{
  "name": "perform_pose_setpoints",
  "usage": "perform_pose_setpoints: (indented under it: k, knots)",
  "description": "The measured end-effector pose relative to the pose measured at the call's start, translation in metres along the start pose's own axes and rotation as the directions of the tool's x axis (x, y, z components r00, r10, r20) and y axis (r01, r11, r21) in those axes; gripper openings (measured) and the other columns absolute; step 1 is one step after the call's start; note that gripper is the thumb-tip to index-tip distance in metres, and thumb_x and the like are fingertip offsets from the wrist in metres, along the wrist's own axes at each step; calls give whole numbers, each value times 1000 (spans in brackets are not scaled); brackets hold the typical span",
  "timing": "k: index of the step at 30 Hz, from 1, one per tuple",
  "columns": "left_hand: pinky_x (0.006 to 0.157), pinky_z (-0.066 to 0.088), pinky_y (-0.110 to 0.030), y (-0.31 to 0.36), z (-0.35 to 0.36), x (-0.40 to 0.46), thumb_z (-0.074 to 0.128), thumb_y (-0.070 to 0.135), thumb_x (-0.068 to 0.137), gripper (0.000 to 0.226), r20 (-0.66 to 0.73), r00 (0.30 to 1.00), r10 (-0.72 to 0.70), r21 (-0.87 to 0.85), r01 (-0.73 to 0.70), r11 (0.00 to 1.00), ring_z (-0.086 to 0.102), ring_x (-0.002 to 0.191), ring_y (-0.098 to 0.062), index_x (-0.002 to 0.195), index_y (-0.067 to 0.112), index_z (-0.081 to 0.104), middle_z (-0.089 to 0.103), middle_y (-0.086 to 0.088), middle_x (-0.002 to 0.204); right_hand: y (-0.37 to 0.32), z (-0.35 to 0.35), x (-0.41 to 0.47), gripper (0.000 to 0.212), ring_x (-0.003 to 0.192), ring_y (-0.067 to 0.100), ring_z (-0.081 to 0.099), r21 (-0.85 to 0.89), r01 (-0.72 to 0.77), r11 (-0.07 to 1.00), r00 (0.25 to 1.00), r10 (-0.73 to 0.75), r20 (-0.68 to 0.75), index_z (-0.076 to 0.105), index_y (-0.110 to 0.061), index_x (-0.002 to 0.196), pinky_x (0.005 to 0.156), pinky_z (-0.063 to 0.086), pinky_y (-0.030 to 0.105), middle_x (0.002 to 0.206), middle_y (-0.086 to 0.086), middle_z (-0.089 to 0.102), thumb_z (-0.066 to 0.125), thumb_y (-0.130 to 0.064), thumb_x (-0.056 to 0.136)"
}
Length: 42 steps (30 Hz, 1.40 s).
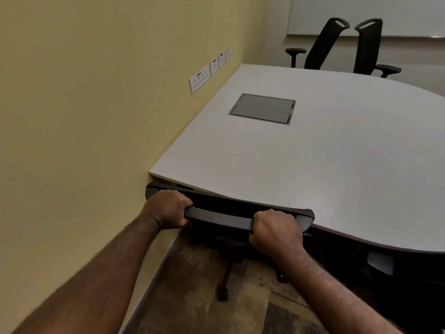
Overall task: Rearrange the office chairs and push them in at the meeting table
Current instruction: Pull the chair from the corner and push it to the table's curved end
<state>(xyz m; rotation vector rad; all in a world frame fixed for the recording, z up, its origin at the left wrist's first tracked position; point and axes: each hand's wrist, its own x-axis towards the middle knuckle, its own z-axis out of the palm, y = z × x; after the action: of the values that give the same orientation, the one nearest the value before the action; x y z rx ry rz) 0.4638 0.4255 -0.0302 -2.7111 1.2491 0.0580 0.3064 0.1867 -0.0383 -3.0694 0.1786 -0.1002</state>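
Note:
A black office chair (221,216) stands against the near edge of the white meeting table (337,169), its seat hidden under the tabletop. My left hand (168,209) grips the left part of the backrest's top bar. My right hand (274,231) grips the same bar further right. The chair's star base and a castor (222,294) show below on the carpet. Two more black chairs (322,44) (368,47) stand at the table's far side with their backs upright.
A yellow wall (84,116) runs close along the left, touching the table's left edge, with several power sockets (199,78). A grey cable hatch (262,108) sits flush in the tabletop. A whiteboard (385,15) hangs on the far wall. Patterned carpet (192,297) lies underfoot.

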Motion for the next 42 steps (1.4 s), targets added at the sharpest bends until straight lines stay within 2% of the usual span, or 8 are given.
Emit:
perform_pose_setpoints:
  k: [7,11,16,21,25,31,39,42]
  knots:
    - [63,43,-30,-38,2,30,62,37,71,21,-32,997,65,8,-65,998,63,80,-23,83,21,67,68,2,83,-20,1,29,15,52,25,54,1,-69,998,998,69,2,42,-22,60,47,33,31,50,-6,35,50,-30,69]
    - [62,38,-28,-56,3,44,63,35,70,21,-49,995,92,9,-92,996,63,83,-23,84,20,67,69,3,85,-29,2,46,14,51,27,52,-14,-89,996,996,89,-7,42,-21,61,47,32,31,50,-5,34,50,-30,69]
    - [63,39,-29,-74,3,57,64,36,69,21,-64,991,117,9,-116,993,63,84,-25,82,20,67,69,2,85,-38,7,62,16,46,25,40,-32,-99,995,994,97,-39,41,-21,60,47,30,30,49,-6,32,50,-32,68]
    - [63,40,-31,-86,1,62,64,33,70,20,-67,989,129,12,-129,992,63,83,-26,84,19,68,69,1,85,-45,9,69,19,45,24,41,-43,-101,994,993,99,-61,43,-20,59,46,30,30,48,-5,32,51,-33,69]
    - [61,35,-30,-82,-1,68,62,31,69,20,-42,989,144,14,-144,989,62,84,-27,84,17,65,68,-1,87,-38,4,72,17,49,27,51,-63,-116,991,992,113,-51,41,-21,59,47,32,31,50,-5,33,49,-33,68]
    - [60,33,-30,-79,1,71,63,30,69,17,-79,985,151,-7,-152,988,62,83,-27,80,17,64,68,-1,86,-30,2,75,15,47,26,39,-72,-117,991,993,115,-31,43,-20,60,49,32,30,52,-4,35,50,-31,68]
    - [60,35,-29,-76,3,69,65,30,68,18,-119,984,132,-40,-138,990,62,80,-25,82,20,67,69,1,84,-28,7,71,14,47,24,39,-47,-139,989,990,137,-41,43,-22,60,47,33,30,52,-6,35,50,-32,67]
    - [59,38,-30,-74,3,65,64,30,67,19,-131,986,103,-61,-112,992,61,79,-25,83,20,68,69,1,83,-29,5,65,14,49,24,44,-28,-138,990,989,136,-49,44,-24,64,48,33,30,56,-4,45,53,-33,69]
